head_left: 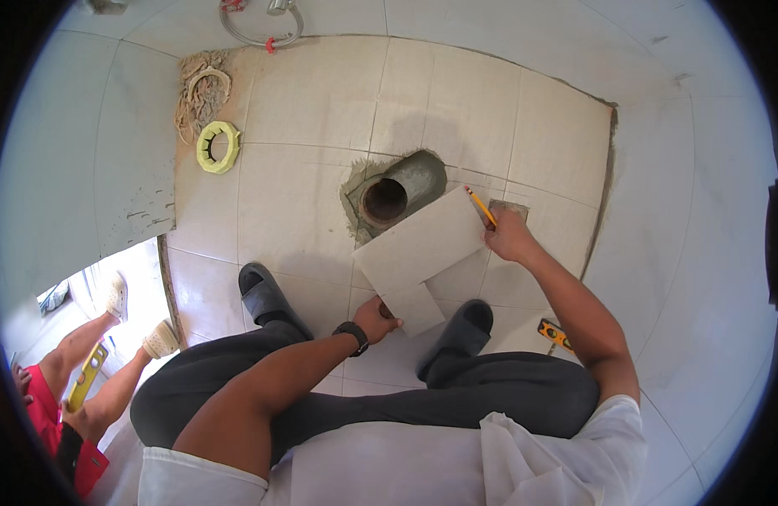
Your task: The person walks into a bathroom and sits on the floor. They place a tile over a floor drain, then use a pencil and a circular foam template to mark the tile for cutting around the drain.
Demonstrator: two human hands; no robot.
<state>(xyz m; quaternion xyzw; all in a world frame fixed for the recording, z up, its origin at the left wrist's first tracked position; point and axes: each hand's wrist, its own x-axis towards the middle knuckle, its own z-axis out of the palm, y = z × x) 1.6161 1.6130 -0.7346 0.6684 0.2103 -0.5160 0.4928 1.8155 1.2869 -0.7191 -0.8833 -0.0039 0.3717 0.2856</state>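
Note:
A pale, L-shaped tile piece (422,236) is angled over the floor, its far edge next to the drain pipe (384,199). A line crosses where its narrower near part (412,309) begins; whether this is one piece or two I cannot tell. My left hand (376,322) is closed on that near part, thumb on top, with a black watch at the wrist. My right hand (508,236) grips a yellow pencil (480,207) beside the tile's right end. The pencil's reddish end points away from me. Around the pipe, the floor is broken open and patched with grey mortar.
A roll of yellow tape (218,148) lies at the far left, near rubble (205,97). A small spirit level (556,334) rests by my right knee. A square floor recess (509,208) is behind my right hand. At left, another person holds a yellow level (87,375).

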